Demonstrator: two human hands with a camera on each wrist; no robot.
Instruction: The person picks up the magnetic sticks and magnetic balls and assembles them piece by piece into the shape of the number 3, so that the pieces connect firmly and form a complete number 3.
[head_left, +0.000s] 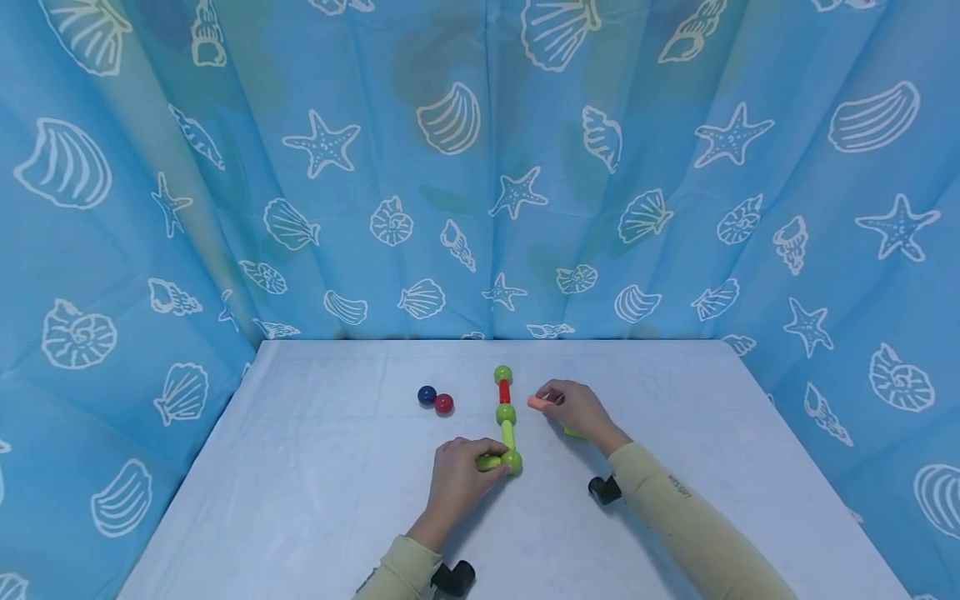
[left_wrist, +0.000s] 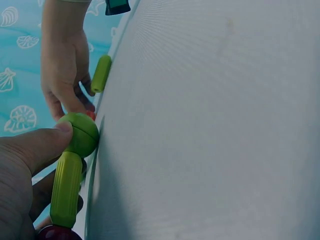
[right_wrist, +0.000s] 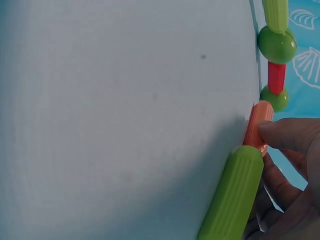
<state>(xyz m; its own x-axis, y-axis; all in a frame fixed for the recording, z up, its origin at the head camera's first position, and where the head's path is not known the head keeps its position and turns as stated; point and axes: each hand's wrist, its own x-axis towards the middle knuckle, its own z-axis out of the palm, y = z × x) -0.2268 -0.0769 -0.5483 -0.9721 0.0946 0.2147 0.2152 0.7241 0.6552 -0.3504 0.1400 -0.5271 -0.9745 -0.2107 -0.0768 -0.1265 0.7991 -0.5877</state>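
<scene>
A toy chain of green balls and short rods runs away from me on the table in the head view. From the far end it has a green ball (head_left: 503,374), a red rod (head_left: 504,392), a middle green ball (head_left: 506,413), a light green rod (head_left: 508,435) and a near green ball (head_left: 512,462). My left hand (head_left: 456,479) pinches the near ball; its thumb lies on it in the left wrist view. From this ball a side green rod (left_wrist: 66,190) sticks out. To the right of the chain, my right hand (head_left: 581,408) pinches an orange rod (right_wrist: 258,125), apart from the chain.
A loose green rod (head_left: 575,432) lies on the white table (head_left: 337,500), partly hidden under my right hand. Left of the chain sit a dark blue ball (head_left: 427,396) and a red ball (head_left: 444,404). A blue shell-print curtain (head_left: 450,192) hangs behind the table.
</scene>
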